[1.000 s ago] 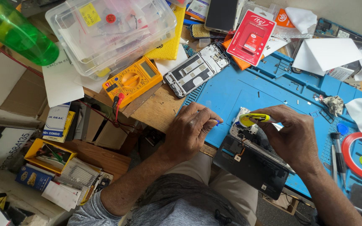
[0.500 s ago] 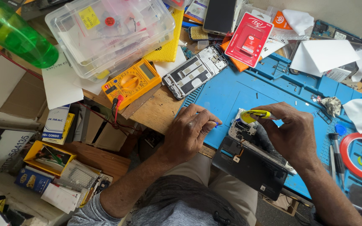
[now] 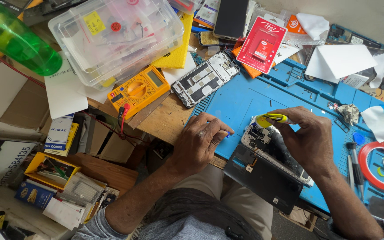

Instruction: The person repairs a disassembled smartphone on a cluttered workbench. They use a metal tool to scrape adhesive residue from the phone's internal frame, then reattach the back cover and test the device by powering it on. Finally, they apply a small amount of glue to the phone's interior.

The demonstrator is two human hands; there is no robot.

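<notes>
A cluttered worktop [image 3: 167, 120] of bare wood carries a blue repair mat [image 3: 263, 93] that runs to its near edge at 6 o'clock. The only open room is the strip of mat between the hands and the phone frame [image 3: 205, 79] at 11 o'clock. Beyond that stand a yellow multimeter [image 3: 138, 90] at 10 o'clock, a clear plastic box [image 3: 116, 35] and a green bottle [image 3: 12, 38]. A red tape ring [image 3: 382, 165] lies at 3 o'clock.

The left hand [image 3: 201, 142] reaches in from 7 o'clock, palm down, knuckles up. Its fingers are pinched together on a small blue item at the tips, too small to identify.

The right hand [image 3: 310, 140] comes from 5 o'clock, curled, its grip clamped on a yellow tool [image 3: 270, 119] pointing toward 9 o'clock.

The opened phone [image 3: 267, 144] lies on the mat just under the right hand. Its dark back cover [image 3: 263, 178] juts over the near edge. The tool's tip sits over the phone's upper end, near the camera.
</notes>
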